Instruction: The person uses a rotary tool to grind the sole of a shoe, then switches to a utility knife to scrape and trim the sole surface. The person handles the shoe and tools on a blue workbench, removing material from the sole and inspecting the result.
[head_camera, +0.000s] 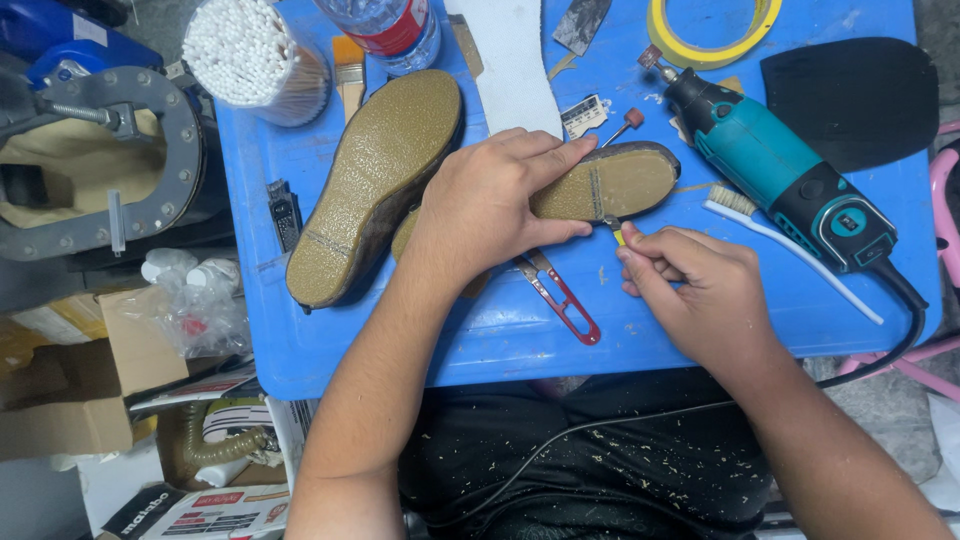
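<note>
Head view: left hand (490, 205) lies flat, fingers spread, pressing down on a tan shoe sole (610, 183) turned underside up on the blue table (480, 340); it pins rather than grips. Right hand (700, 290) is curled closed, pinching a small yellow-tipped tool (616, 232) whose point meets the sole's near edge, just below the left fingertips. A second sole (375, 185), larger in view, lies underside up just left of the first, partly beneath the left wrist. Red thread snips (565, 298) lie on the table between the two hands. Teal rotary tool (775, 170) sits to the right, a white brush (790, 255) alongside it; yellow tape roll (710, 30) and a tub of cotton swabs (255, 55) at the far edge. Judgement: sole looks light, rubbery, slightly flexible, with a grainy surface unlikely to slip; best held by flat palm pressure over its middle, or by its side edges.
</note>
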